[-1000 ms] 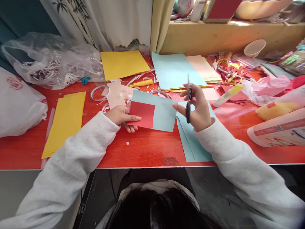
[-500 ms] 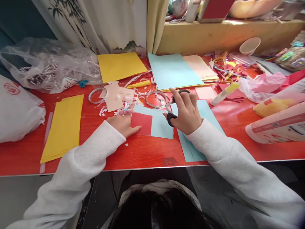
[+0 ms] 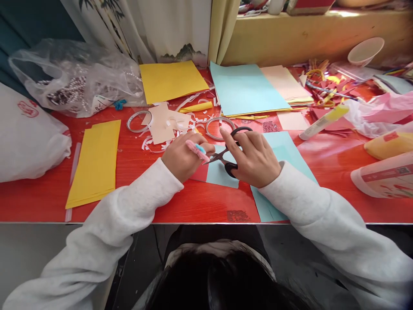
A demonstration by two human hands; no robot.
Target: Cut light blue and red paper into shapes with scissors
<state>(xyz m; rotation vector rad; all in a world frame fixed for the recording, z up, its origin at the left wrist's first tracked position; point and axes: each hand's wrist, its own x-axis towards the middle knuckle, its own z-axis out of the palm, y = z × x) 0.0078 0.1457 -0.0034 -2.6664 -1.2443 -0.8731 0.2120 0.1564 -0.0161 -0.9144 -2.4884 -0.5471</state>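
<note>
My left hand (image 3: 181, 158) is closed around a small pink and blue paper piece (image 3: 196, 150), held just above the red table (image 3: 200, 202). My right hand (image 3: 253, 157) grips black-handled scissors (image 3: 226, 157), whose blades point left at that piece and look slightly parted. Under both hands lies a light blue sheet with a red rectangle on it (image 3: 217, 173), mostly hidden. A larger light blue sheet (image 3: 284, 150) lies beneath my right wrist.
Yellow sheets (image 3: 97, 161) lie at left, more yellow (image 3: 172, 81), blue (image 3: 245, 88) and peach paper at the back. Tape rings (image 3: 137, 122), white scraps, a glue stick (image 3: 322, 122), plastic bags (image 3: 74, 82) and a bowl (image 3: 366, 50) crowd the table.
My left hand left the red-and-blue sheet and picked up a small pink piece. My right hand brought the scissors down from upright and turned the blades toward it.
</note>
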